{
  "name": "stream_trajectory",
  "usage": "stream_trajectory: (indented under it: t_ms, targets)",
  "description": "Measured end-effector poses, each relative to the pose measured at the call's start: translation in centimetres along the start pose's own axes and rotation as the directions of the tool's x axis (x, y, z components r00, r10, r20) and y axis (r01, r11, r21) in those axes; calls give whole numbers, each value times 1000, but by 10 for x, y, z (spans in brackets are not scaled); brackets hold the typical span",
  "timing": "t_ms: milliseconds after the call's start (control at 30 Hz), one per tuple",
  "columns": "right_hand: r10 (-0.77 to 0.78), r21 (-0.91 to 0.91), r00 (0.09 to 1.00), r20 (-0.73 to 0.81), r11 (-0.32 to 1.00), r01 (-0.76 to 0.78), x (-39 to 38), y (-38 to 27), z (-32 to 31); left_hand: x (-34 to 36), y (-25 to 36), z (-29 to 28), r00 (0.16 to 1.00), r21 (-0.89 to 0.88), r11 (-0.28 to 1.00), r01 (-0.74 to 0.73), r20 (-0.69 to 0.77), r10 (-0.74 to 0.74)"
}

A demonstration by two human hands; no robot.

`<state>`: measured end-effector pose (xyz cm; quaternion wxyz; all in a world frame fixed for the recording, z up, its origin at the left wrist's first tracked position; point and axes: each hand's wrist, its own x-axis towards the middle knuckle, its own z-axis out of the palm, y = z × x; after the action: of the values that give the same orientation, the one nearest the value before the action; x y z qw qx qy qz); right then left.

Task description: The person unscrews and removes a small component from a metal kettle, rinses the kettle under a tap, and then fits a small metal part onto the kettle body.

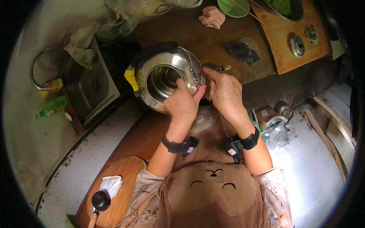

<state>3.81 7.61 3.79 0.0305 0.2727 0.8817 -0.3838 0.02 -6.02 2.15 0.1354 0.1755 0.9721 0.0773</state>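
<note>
The left hand (180, 103) I'm watching is curled over the rim of a metal kettle (161, 81), one finger dipping into the round open mouth and the thumb pressed against the outer wall on the right. The right hand (227, 93) is half closed at the kettle's right side, its fingertips close to the metal; I cannot tell whether they pinch anything. The kettle is just left of center on my view, at the near edge of the dark brown desk (182, 30), mouth turned toward me, with its black handle (152, 53) on the far left side and a yellow wrap (131, 78) at the handle's left end. I can't make out what, if anything, supports it underneath. Beyond the hands on the desk I see a dark scouring mesh (243, 53), with a crumpled pinkish cloth (212, 18) and a green bowl (227, 10) farther off. To the right, a round metal lid (296, 45) lies on a wooden cutting board (279, 49). A steel sink (91, 85) sits to the left.
</note>
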Motion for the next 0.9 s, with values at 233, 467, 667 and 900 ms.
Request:
stream_trajectory:
  t_ms: [233,467,667,900]
  targets:
    - [-17,17,1000,-1,1000,17,4,-2,-1,0,-2,5,1000,2,1000,10,-1,-10]
    - [28,11,999,-32,1000,-27,4,-5,5,1,0,3,1000,11,1000,-1,19,0]
    - [27,-13,999,-26,1000,-27,11,-7,8,2,1,-1,1000,-19,1000,-10,-7,10]
    - [250,391,958,138,875,-285,-11,5,-1,0,-1,0,1000,-25,1000,-6,-2,6]
